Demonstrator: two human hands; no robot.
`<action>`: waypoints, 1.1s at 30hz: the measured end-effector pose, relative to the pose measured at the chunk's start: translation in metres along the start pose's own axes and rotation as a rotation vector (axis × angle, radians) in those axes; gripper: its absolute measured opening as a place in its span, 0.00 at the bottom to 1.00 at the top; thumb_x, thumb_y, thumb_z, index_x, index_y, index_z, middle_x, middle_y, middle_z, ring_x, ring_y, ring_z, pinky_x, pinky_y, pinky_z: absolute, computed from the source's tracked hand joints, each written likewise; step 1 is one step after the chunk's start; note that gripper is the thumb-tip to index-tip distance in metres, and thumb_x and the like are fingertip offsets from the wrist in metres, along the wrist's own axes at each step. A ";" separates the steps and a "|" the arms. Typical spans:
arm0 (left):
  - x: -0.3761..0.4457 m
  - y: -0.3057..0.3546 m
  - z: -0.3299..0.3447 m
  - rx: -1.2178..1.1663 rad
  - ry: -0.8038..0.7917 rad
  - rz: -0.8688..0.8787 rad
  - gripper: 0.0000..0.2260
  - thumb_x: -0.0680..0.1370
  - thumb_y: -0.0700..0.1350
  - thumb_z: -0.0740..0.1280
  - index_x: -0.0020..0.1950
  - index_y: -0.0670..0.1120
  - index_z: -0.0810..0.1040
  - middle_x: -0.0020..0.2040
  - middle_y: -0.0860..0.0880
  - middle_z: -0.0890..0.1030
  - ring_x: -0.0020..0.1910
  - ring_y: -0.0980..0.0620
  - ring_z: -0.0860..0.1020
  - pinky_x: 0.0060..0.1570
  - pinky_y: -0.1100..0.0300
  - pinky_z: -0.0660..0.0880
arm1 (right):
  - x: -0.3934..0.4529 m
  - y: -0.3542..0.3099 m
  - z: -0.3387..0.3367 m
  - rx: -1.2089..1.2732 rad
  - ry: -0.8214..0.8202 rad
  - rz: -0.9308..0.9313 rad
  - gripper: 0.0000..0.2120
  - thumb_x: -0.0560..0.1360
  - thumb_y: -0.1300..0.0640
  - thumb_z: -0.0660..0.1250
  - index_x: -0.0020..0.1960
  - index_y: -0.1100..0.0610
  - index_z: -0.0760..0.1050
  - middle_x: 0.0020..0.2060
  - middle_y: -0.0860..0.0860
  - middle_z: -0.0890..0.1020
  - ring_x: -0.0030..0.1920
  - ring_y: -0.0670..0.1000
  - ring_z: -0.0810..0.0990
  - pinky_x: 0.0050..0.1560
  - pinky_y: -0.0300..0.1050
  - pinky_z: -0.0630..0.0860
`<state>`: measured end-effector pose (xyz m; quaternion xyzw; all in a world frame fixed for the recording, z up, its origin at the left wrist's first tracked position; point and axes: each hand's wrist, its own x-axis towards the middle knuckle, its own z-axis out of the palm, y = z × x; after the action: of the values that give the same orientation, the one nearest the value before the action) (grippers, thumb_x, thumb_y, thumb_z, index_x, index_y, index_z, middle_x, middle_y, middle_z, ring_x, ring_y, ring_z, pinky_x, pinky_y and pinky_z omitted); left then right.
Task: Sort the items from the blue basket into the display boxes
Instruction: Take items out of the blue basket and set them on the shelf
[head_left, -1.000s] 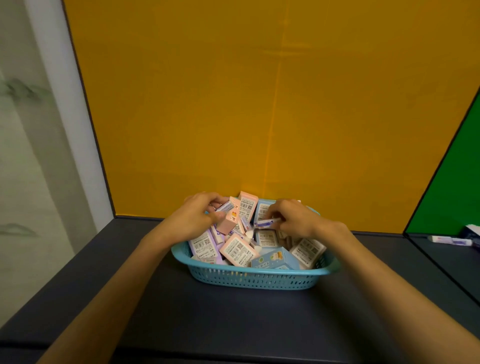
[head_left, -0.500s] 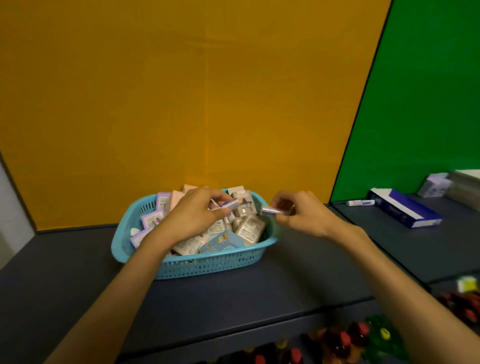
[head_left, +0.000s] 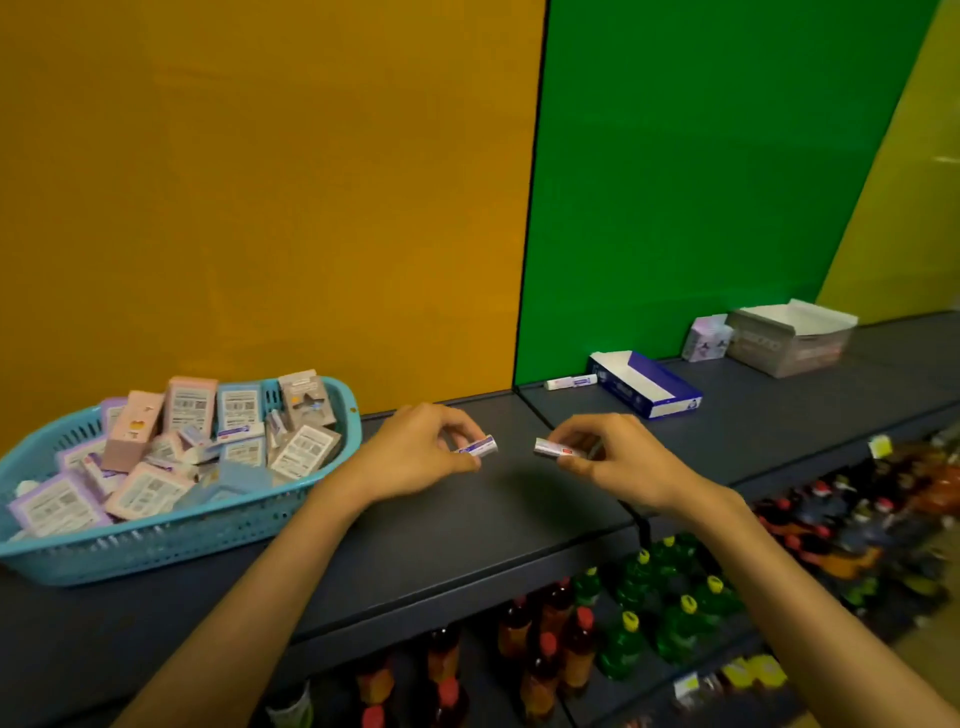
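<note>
Above a dark shelf (head_left: 467, 525), the left hand (head_left: 415, 457) pinches one small white tube (head_left: 480, 447); the right hand (head_left: 608, 460) pinches another tube (head_left: 553, 448), beside the blue basket (head_left: 156, 540).

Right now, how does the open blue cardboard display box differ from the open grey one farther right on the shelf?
The blue cardboard display box is low, narrow and long; the grey cardboard display box is taller and bulkier. The blue one lies nearer the hands, a small white tube beside its left end; the grey one sits farther right, next to a small lilac carton. Both stand open on the dark shelf.
</note>
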<state>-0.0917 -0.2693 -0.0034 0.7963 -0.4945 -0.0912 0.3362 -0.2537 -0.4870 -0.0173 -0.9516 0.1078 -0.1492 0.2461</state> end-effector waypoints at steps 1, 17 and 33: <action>0.007 0.010 0.014 0.001 -0.007 -0.005 0.09 0.72 0.46 0.76 0.51 0.55 0.84 0.42 0.57 0.83 0.37 0.60 0.78 0.44 0.59 0.76 | -0.009 0.013 -0.008 0.008 -0.002 0.007 0.09 0.76 0.56 0.72 0.56 0.50 0.82 0.46 0.44 0.84 0.45 0.39 0.80 0.42 0.29 0.73; 0.104 0.085 0.139 0.162 -0.030 -0.126 0.10 0.72 0.48 0.76 0.50 0.58 0.80 0.45 0.59 0.82 0.42 0.56 0.80 0.47 0.52 0.79 | -0.041 0.164 -0.069 0.048 -0.064 -0.002 0.13 0.66 0.61 0.72 0.48 0.48 0.80 0.41 0.42 0.83 0.42 0.41 0.80 0.42 0.37 0.77; 0.232 0.010 0.147 0.103 0.094 -0.213 0.09 0.75 0.45 0.74 0.54 0.50 0.82 0.48 0.53 0.83 0.46 0.56 0.80 0.49 0.58 0.76 | 0.121 0.210 -0.071 -0.070 -0.141 -0.200 0.11 0.73 0.52 0.76 0.55 0.51 0.83 0.46 0.46 0.85 0.44 0.44 0.80 0.45 0.37 0.73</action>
<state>-0.0549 -0.5345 -0.0651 0.8641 -0.3948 -0.0636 0.3058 -0.1924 -0.7319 -0.0350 -0.9737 -0.0003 -0.1018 0.2038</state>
